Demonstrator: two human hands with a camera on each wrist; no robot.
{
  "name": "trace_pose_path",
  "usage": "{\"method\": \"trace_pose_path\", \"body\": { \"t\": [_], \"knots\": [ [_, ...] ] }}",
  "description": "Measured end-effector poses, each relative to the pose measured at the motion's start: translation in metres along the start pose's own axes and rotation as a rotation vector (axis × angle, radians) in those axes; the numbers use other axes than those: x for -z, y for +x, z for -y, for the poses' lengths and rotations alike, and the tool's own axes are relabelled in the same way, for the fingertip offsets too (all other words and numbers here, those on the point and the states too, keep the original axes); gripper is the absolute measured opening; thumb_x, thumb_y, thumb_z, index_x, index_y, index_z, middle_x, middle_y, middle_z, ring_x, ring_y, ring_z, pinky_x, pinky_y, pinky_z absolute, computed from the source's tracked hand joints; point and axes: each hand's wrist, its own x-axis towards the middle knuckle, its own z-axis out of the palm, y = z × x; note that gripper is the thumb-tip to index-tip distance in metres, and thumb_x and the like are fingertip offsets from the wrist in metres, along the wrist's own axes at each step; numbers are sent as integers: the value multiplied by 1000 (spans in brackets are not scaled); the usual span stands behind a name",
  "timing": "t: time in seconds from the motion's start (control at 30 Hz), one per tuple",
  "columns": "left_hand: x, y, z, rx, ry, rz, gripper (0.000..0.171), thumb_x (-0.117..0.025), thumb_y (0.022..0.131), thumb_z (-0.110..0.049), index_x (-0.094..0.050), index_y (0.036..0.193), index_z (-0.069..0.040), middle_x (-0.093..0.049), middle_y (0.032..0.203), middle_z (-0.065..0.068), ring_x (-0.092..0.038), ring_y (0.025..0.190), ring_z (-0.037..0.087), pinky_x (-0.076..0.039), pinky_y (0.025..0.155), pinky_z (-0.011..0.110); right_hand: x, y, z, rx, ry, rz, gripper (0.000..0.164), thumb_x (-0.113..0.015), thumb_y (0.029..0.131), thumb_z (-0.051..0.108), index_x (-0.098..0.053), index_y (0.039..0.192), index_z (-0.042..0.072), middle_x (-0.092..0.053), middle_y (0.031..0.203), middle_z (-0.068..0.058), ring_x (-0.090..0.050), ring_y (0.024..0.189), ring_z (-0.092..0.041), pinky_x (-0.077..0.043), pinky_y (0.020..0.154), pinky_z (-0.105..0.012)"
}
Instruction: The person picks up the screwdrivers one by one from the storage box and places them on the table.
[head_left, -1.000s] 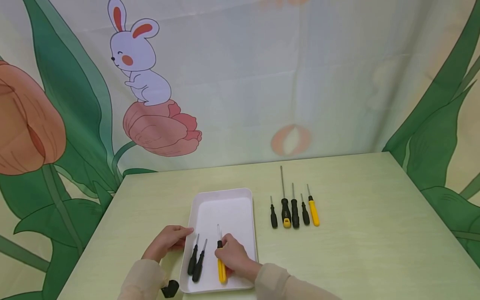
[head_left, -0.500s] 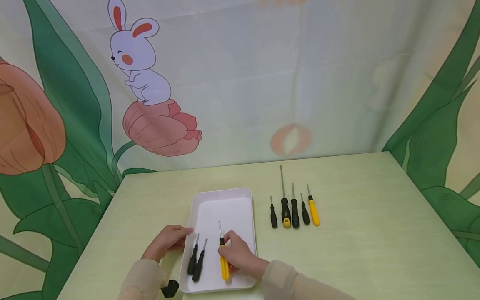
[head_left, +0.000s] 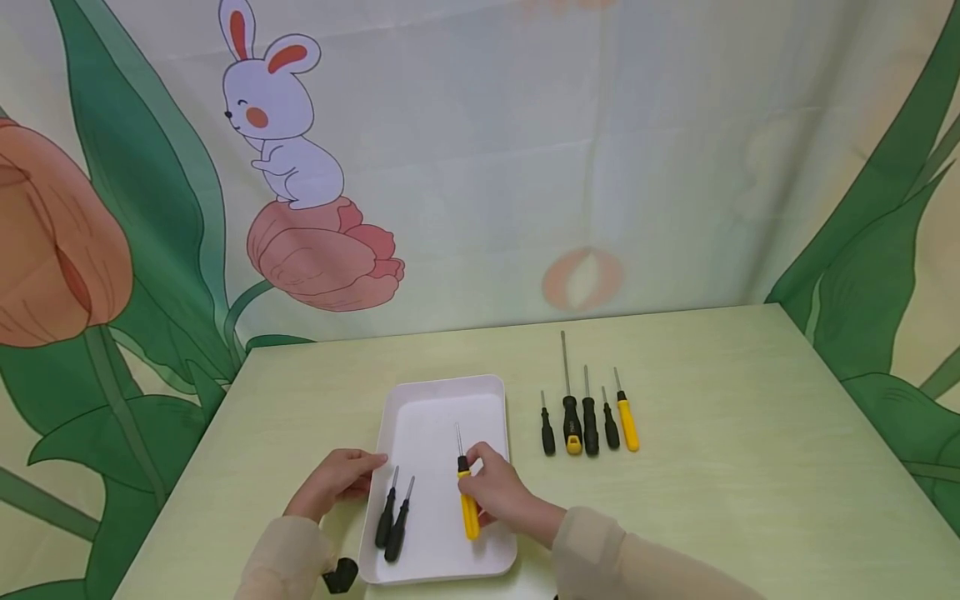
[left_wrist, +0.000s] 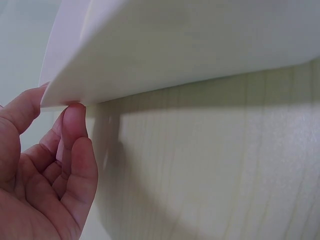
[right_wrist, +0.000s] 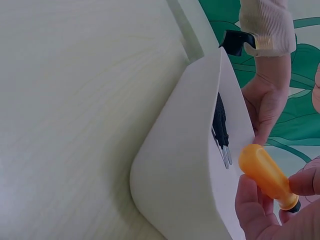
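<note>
A yellow-handled screwdriver point(head_left: 468, 504) with a black collar is pinched in my right hand point(head_left: 501, 487), over the right half of the white tray point(head_left: 442, 560). Its thin shaft points away from me. In the right wrist view the yellow handle point(right_wrist: 267, 172) sits between thumb and fingers. My left hand point(head_left: 337, 482) pinches the tray's left rim, thumb on top; the left wrist view shows the fingertips point(left_wrist: 75, 120) under that rim. Two black screwdrivers point(head_left: 385, 521) point(head_left: 397, 529) lie side by side in the tray's near left part.
Right of the tray, several screwdrivers lie in a row on the pale table point(head_left: 712, 467): black ones, a long black-and-yellow one point(head_left: 572, 425) and a yellow one point(head_left: 627, 423). A printed curtain point(head_left: 480, 167) hangs behind the table's far edge.
My right hand has moved right and away from me with the yellow screwdriver, which appears lifted off the tray floor. The left hand stays at the rim.
</note>
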Motion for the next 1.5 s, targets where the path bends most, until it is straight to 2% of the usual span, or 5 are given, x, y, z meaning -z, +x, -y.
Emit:
{"method": "trace_pose_path", "body": {
  "t": [0.33, 0.57, 0.8, 1.03, 1.5],
  "knots": [
    [0, 1, -1, 6, 3, -7, 28, -62, 81, -29, -61, 84, -1, -55, 64, -1, -51, 59, 11, -46, 59, 25, 19, 0, 7, 22, -30, -30, 24, -52, 80, 7, -43, 102, 7, -49, 69, -6, -48, 48, -15, -45, 41, -25],
    [0, 1, 0, 4, 6, -10, 29, -62, 80, -30, -61, 84, -1, -56, 66, -1, -51, 60, 12, -45, 59, 25, 32, 5, 5, 39, -1, -9, 28, -51, 82, 9, -41, 107, 6, -51, 76, -9, -52, 53, -17, -46, 44, -26],
    [0, 0, -1, 1, 5, -11, 28, -61, 81, -29, -61, 83, -2, -56, 66, -1, -51, 59, 12, -45, 58, 24, 45, 4, 6, 41, 30, -27, 30, -51, 83, 8, -38, 109, 2, -51, 78, -9, -50, 52, -16, -45, 44, -25],
    [-1, 2, 1, 11, 23, -19, 31, -62, 80, -31, -61, 87, -1, -57, 69, 0, -51, 61, 13, -45, 59, 24, 59, 3, 3, 22, 52, -70, 29, -51, 84, 6, -38, 110, 2, -50, 78, -9, -49, 51, -16, -44, 44, -25],
    [-1, 3, 3, 1, -9, -22, 28, -63, 80, -29, -61, 85, -2, -57, 67, -1, -51, 59, 11, -46, 57, 24, 89, 8, -5, -21, 106, -187, 29, -52, 83, 5, -42, 109, 1, -49, 80, -9, -45, 54, -17, -45, 47, -26]
  ]
}}
